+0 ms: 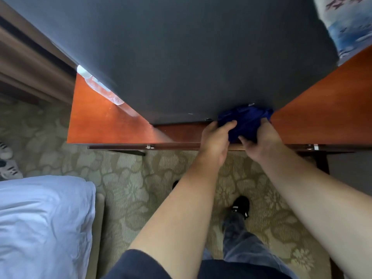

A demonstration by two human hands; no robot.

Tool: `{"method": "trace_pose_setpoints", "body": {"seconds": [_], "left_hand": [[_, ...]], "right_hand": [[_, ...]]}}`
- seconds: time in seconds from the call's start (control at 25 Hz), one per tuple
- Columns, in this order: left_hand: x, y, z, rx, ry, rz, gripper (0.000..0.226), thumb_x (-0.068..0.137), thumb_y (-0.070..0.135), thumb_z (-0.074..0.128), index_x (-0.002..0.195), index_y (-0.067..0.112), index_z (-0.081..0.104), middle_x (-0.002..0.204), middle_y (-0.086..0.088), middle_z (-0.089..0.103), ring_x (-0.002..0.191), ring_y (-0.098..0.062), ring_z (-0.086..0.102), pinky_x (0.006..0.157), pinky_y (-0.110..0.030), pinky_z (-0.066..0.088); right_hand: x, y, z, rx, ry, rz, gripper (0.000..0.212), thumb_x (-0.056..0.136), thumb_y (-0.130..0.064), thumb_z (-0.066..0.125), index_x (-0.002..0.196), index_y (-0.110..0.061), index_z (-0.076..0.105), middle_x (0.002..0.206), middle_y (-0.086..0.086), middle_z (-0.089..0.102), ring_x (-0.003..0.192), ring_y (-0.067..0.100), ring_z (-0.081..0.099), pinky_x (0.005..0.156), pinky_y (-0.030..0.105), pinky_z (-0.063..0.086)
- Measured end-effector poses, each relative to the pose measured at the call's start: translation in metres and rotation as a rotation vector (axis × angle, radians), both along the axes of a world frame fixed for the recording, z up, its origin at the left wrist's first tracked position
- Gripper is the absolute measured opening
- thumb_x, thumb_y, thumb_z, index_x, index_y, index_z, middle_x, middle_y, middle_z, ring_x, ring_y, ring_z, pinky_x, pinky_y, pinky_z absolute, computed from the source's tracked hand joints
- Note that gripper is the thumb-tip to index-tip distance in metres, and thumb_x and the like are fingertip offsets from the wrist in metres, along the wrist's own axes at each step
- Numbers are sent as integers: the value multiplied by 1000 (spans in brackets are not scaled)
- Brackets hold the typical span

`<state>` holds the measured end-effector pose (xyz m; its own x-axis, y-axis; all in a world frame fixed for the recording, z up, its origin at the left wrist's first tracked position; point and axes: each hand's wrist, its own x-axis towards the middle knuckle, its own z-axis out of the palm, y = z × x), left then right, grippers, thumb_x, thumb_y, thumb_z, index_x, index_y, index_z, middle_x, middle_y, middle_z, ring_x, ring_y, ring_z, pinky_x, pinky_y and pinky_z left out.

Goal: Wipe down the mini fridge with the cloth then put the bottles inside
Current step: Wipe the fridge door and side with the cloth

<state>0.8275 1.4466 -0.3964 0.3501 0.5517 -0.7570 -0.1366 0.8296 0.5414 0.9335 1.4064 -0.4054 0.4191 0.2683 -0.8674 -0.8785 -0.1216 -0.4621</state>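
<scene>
No writing can be read anywhere — the bottles [98, 87] are blurred, with no legible label.

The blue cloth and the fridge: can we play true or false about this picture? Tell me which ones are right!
1. The left hand and the right hand both hold the cloth. True.
2. The cloth is red. False: it is blue.
3. A clear bottle lies beside the fridge, towards the left of the picture. True.
4. The fridge is white. False: it is dark grey.
</scene>
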Motion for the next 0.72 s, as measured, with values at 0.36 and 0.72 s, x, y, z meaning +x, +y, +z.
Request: {"method": "trace_pose_setpoints", "body": {"seconds": [0.36,0.72], "left_hand": [[-145,63,-8,116,-55,221,36,94,-10,55,130,-8,60,130,-29,65,116,-34,66,104,-40,53],[-224,101,39,406,102,268,35,91,-4,63,126,-6,64,127,-28,67,113,-30,67,102,-39,54]], "right_hand": [[-148,77,14,91,122,86,33,108,-25,49,138,-14,54,120,10,66,91,23,66,79,43,59],[-230,121,60,267,295,67,28,105,-16,53,130,-10,63,127,15,71,99,30,71,63,39,62]]}}
